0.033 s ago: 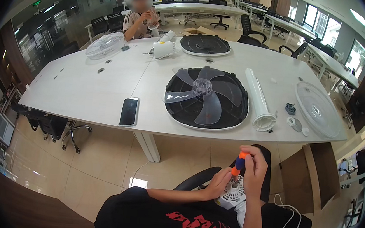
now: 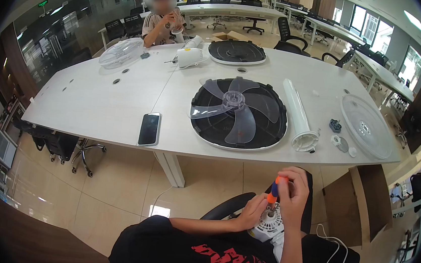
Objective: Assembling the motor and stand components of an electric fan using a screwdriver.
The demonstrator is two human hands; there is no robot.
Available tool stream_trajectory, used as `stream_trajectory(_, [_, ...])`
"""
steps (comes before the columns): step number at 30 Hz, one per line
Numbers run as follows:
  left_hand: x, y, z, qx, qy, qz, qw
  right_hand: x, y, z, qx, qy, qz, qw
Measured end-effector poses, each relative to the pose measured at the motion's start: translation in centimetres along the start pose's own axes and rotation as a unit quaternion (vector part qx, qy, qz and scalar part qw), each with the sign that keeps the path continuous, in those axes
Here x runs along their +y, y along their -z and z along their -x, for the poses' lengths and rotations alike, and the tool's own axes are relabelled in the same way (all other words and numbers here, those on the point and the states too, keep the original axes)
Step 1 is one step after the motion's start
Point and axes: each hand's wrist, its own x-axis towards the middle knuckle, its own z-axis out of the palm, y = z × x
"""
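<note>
Driving step: the right hand (image 2: 293, 193) is closed round a screwdriver (image 2: 274, 188) with an orange and blue handle, its tip pointing down into a white motor housing (image 2: 268, 224) held in the lap.
Left hand: the left hand (image 2: 252, 212) is curled against the left side of the motor housing, fingers wrapped on it to steady it.
Where the work sits: near the person's body, below the near edge of the table (image 2: 121, 107) and well apart from it.
Doing it well: I judge the shaft should stand straight over the screw with steady downward push, the left hand bracing the housing so it cannot turn; the screw head itself is too small to see.
Near edge: the fan grille (image 2: 208, 123) with its clear blades (image 2: 233, 103) lies close to the table's near edge, and the white tube (image 2: 298, 112) to its right ends just at that edge.
Small parts: a dark knob (image 2: 335, 126) and pale discs lie right of the tube, beside a clear round cover (image 2: 368, 124).
Phone: a dark phone (image 2: 149, 128) lies at the near edge, left of the grille.
Open room: bare floor to the left; a cardboard box (image 2: 361, 197) stands close on the right, so the right elbow has less swing there.
Far side: another person (image 2: 163, 20) sits at the far end, well apart.
</note>
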Motion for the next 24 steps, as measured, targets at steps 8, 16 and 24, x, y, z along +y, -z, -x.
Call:
stream_trajectory(8, [-0.8, 0.7, 0.2, -0.026, -0.022, -0.053, 0.998, -1.2, -0.8, 0.3, 0.026, -0.077, -0.031, 0.996])
stream_trajectory(16, [-0.8, 0.7, 0.2, -0.021, -0.037, -0.075, 0.996, -0.5, -0.2, 0.0, -0.018, -0.015, 0.051, 0.998])
stream_trajectory(24, [-0.3, 0.4, 0.0, -0.011, 0.010, -0.046, 0.999, 0.2, -0.3, -0.1, -0.014, -0.030, -0.001, 0.999])
